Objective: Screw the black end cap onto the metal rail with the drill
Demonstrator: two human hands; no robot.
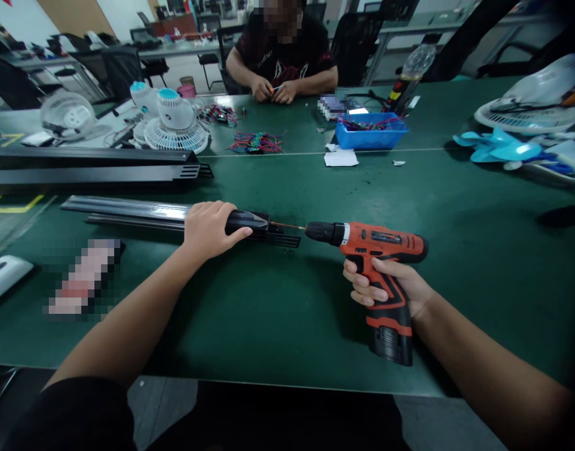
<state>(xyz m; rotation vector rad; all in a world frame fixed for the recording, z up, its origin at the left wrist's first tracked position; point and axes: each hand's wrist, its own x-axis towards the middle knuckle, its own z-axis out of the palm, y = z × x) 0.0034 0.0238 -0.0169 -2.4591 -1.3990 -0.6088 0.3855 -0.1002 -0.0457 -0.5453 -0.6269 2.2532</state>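
My right hand (386,282) is wrapped round the grip of an orange and black cordless drill (381,241), which points left. A long thin bit (287,225) runs from its chuck to the end of a long dark metal profile (128,207). Over the profile's right end lies my left hand (212,230), fingers closed round the far side and thumb along the near side. A second, slotted dark strip (282,240) lies beneath, close to the table. Whether the bit's tip touches a screw is too small to tell.
More dark profiles (90,166) lie at the left. White fan parts (175,119), wire bundles (257,142) and a blue bin (372,131) stand farther back on the green table (269,326). Blue fan blades (498,147) are at the right. Across sits a person (287,56), holding something small.
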